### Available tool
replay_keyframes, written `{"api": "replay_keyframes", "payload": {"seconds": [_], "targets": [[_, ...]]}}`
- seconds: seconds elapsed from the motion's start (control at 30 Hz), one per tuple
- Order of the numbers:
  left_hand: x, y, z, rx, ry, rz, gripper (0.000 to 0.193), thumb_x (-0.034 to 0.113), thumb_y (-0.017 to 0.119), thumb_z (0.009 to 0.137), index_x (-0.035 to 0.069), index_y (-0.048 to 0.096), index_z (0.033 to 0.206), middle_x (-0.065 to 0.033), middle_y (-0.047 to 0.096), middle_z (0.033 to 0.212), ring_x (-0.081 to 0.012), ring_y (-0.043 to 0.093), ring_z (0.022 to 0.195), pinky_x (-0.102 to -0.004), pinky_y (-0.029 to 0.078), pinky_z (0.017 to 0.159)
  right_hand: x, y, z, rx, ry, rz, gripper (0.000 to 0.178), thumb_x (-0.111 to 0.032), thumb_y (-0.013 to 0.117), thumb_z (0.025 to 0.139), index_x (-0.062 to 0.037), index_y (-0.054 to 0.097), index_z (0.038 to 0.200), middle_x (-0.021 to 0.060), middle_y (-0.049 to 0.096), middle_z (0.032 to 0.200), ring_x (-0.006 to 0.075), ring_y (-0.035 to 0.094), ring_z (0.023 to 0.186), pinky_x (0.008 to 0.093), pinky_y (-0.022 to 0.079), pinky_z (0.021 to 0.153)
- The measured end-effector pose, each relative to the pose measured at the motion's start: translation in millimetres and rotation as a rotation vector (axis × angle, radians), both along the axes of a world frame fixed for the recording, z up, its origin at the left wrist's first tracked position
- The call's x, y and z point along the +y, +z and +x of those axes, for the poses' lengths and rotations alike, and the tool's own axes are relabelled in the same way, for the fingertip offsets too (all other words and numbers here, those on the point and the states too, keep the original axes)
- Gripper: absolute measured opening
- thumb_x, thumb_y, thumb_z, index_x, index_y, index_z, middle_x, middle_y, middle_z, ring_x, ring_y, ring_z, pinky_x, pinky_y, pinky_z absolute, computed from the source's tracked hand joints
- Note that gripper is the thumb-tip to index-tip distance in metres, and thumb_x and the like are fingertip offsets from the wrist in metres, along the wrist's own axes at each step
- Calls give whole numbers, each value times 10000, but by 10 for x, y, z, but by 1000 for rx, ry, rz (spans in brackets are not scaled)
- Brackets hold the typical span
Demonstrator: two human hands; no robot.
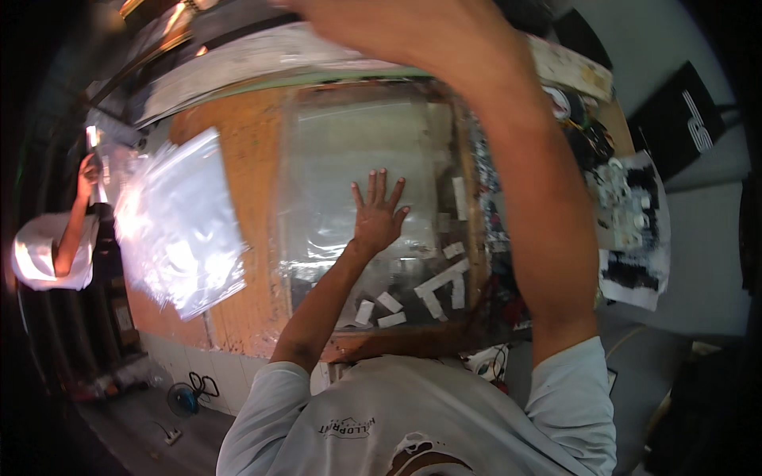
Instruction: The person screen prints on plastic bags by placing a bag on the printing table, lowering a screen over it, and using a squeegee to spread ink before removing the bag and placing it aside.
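My left hand [379, 216] lies flat with its fingers spread on a clear plastic sheet or bag [341, 143]. The plastic covers a framed panel on the wooden table, and its surface shines in places. Across the upper right stretches my right forearm [548, 198], bent toward the far side. At the top edge my right hand [337, 20] is mostly cut off, so its fingers and anything in them are hidden. Several short white strips [432, 282] are stuck around the panel's near right corner.
A glossy pile of clear plastic bags [186, 230] lies on the wooden table [254, 198] at left. Another person [55, 250] works at the far left. Stained sheets with small containers [631, 206] stand at right. A small blue fan [182, 399] is on the floor.
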State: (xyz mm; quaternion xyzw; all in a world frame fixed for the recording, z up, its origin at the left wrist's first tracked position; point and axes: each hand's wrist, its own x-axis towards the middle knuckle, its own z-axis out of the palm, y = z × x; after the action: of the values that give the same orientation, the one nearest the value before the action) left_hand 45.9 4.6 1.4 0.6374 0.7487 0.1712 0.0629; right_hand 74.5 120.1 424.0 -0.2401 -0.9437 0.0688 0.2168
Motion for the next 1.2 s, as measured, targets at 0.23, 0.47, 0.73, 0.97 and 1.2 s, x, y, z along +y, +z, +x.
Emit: {"api": "replay_keyframes", "payload": {"seconds": [0.23,0.47,0.73,0.97,1.2], "targets": [[-8,87,209,-157,7,-42,663,326,603,1023,47,386,1584,-288,201,1682,-434,125,1592,-681,75,1236,23,111,58,-51,1,-19,456,-333,492,1071,15,714,877,102,628,687,207,618,676,428,518,688],[-678,148,386,-40,170,-76,673,360,579,1028,3,395,1567,-290,189,1688,-439,86,1598,-737,11,1204,-12,159,12,-86,-6,-7,420,-260,488,1062,36,713,868,94,595,657,178,576,611,380,494,591],[-885,79,430,-5,110,-70,691,388,576,1029,8,388,1575,-280,170,1698,-430,67,1603,-748,-2,1202,-52,157,-194,-303,-174,99,383,-177,483,1051,60,712,858,85,558,622,146,529,537,324,467,480],[-928,23,413,-1,77,-18,692,383,592,1021,16,392,1573,-278,181,1695,-421,76,1605,-754,13,1199,57,64,102,16,110,-106,388,-212,503,1056,61,717,884,112,606,657,189,587,545,348,505,493],[-915,-7,393,-30,62,8,697,356,620,1007,28,386,1575,-261,176,1700,-409,84,1607,-750,19,1202,132,49,-5,-23,27,-133,475,-406,495,1071,14,701,986,162,724,819,300,704,760,514,557,901]]}}
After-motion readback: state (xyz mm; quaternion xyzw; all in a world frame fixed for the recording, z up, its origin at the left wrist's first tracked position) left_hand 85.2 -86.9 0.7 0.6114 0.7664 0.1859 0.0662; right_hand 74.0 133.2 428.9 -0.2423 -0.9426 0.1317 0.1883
